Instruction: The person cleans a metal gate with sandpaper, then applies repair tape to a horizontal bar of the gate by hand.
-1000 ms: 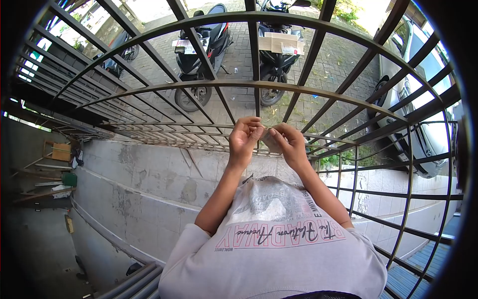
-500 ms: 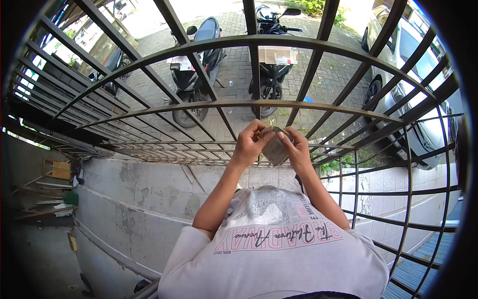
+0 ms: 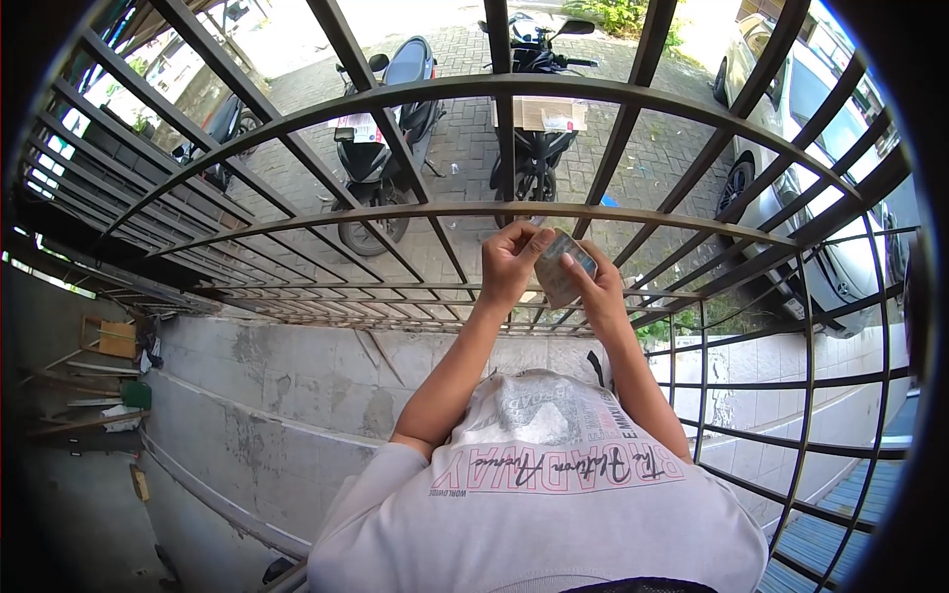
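Between my hands is a small, folded grey-brown sheet (image 3: 560, 288), with a bluish printed patch showing near its top. My left hand (image 3: 506, 265) pinches its upper left edge between thumb and bent fingers. My right hand (image 3: 601, 289) grips the right side, the thumb lying across the face and the fingers behind. Both hands are just in front of the dark metal grille (image 3: 415, 210), overlapping its lower crossbars in this view. What kind of sheet it is I cannot tell.
Beyond the bars stand two motorbikes with cardboard on them, one black-and-blue (image 3: 381, 163), the other dark (image 3: 539, 148). A light-coloured car (image 3: 825, 168) is at the right. Below the grille runs a stained white wall (image 3: 297, 381). Wood pieces (image 3: 114, 337) lie at the left.
The sheet has turned so more of its printed face shows. My right thumb now lies across it, and my right hand has shifted slightly right and down.
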The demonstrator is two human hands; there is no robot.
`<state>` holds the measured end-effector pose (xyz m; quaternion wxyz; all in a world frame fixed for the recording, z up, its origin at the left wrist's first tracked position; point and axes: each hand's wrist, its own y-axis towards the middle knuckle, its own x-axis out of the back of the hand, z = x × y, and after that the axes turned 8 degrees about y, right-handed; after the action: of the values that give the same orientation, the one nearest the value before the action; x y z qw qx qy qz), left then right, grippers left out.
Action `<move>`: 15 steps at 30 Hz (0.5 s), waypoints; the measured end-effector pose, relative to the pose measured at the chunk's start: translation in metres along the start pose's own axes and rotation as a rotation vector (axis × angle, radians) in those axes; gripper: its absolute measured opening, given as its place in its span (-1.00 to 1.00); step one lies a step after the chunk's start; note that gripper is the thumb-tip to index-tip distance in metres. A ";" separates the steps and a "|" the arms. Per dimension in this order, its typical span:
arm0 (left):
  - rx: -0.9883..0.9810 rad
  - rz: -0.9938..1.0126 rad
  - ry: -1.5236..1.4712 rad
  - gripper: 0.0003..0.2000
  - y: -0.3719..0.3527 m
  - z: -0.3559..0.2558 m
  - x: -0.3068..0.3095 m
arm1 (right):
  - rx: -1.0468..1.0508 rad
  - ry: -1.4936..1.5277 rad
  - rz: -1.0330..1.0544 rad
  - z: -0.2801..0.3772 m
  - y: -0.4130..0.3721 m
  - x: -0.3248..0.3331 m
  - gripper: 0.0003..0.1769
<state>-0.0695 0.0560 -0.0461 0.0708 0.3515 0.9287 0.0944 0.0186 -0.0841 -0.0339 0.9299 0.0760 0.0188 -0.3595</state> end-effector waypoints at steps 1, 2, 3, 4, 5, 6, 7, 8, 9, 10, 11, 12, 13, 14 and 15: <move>-0.024 0.051 -0.023 -0.73 -0.002 -0.002 -0.001 | 0.004 0.001 0.002 0.002 0.002 0.001 -0.67; -0.047 0.103 -0.046 -0.75 -0.003 -0.004 -0.002 | -0.018 0.006 0.011 0.004 0.003 0.001 -0.69; -0.022 0.161 -0.038 -0.76 -0.002 0.001 0.003 | -0.042 0.011 0.022 0.005 0.004 0.001 -0.71; -0.024 0.158 -0.036 -0.76 -0.002 -0.002 0.007 | -0.040 0.012 0.025 0.006 0.006 0.000 -0.71; -0.001 0.148 -0.026 -0.77 -0.002 -0.006 0.010 | 0.015 -0.013 0.020 0.007 0.010 -0.003 -0.74; 0.022 0.137 -0.015 -0.77 -0.002 -0.009 0.015 | 0.071 -0.037 0.016 0.008 0.013 -0.007 -0.76; 0.057 0.129 0.044 -0.76 -0.001 -0.013 0.020 | 0.073 -0.035 0.022 0.010 0.016 -0.010 -0.76; 0.053 0.123 0.046 -0.76 -0.001 -0.016 0.020 | 0.099 -0.104 0.035 0.013 0.019 -0.013 -0.77; 0.038 0.102 -0.003 -0.75 0.000 -0.018 0.018 | 0.126 -0.172 0.047 0.016 0.022 -0.017 -0.77; 0.022 0.082 -0.052 -0.74 0.001 -0.019 0.018 | 0.131 -0.171 0.051 0.014 0.025 -0.020 -0.77; 0.017 0.081 -0.052 -0.74 0.003 -0.021 0.023 | 0.169 -0.160 0.042 0.011 0.028 -0.024 -0.78; 0.131 0.167 -0.051 -0.70 0.007 -0.022 0.030 | 0.208 -0.149 0.030 0.009 0.030 -0.026 -0.79; 0.245 0.255 -0.050 -0.67 0.010 -0.023 0.035 | 0.215 -0.151 0.025 0.013 0.030 -0.028 -0.79; 0.238 0.263 -0.051 -0.67 0.013 -0.019 0.036 | 0.229 -0.189 0.007 0.017 0.028 -0.030 -0.79; 0.235 0.266 -0.071 -0.64 0.016 -0.013 0.036 | 0.243 -0.228 -0.012 0.020 0.027 -0.031 -0.79</move>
<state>-0.0883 0.0900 -0.0318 0.0490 0.4802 0.8756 -0.0185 0.0131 -0.0465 -0.0079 0.9078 0.1466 -0.1300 -0.3709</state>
